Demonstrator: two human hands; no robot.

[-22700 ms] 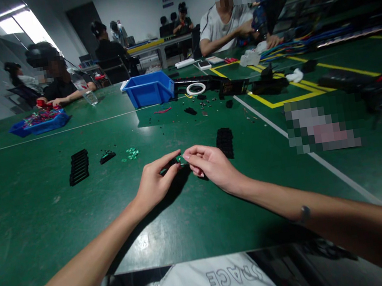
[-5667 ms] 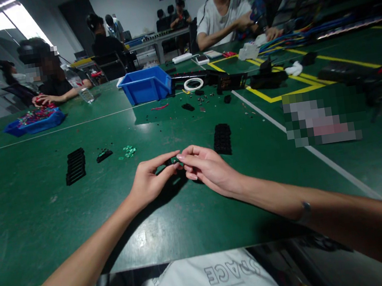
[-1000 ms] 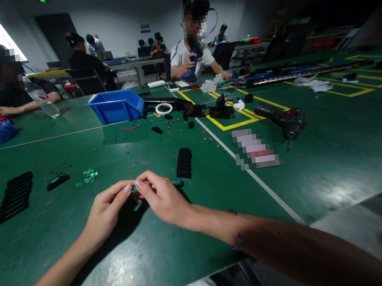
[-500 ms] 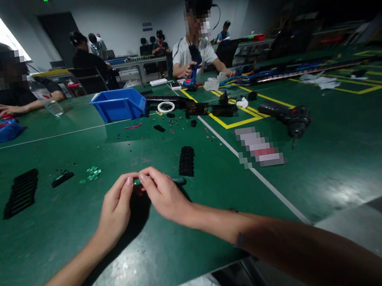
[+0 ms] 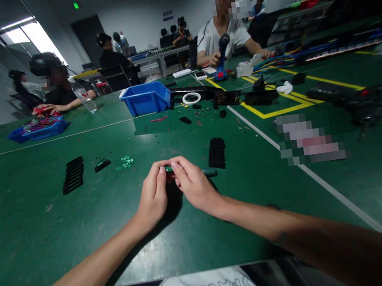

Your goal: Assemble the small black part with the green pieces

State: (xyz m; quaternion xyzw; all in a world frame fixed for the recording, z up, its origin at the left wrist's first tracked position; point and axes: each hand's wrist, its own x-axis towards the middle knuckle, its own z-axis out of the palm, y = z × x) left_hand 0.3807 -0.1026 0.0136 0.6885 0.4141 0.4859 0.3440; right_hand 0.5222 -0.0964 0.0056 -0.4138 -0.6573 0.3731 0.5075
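Observation:
My left hand (image 5: 152, 193) and my right hand (image 5: 194, 186) meet above the green table, both closed in a pinch. Between the thumbs and fingertips shows a small green circuit board (image 5: 168, 169), gripped from both sides and largely covered by the fingers. Something reddish is just visible beneath it. A dark teal handle (image 5: 210, 172) sticks out beyond my right hand; its other end is hidden. Right of the hands lies a black slotted plastic piece (image 5: 216, 152). To the left are a pile of small green boards (image 5: 127, 162), a small black part (image 5: 102, 164) and a black slotted rack (image 5: 73, 174).
Farther back stand a blue bin (image 5: 145, 98) and a white tape ring (image 5: 191, 98). A black power drill (image 5: 366, 104) lies at the right. A co-worker opposite holds a blue power driver (image 5: 222, 60); another sits by a blue tray (image 5: 38, 130) of wires.
The camera view has turned left, so the scene appears shifted right. Both hands keep their pinch on the small green board with little visible change in pose.

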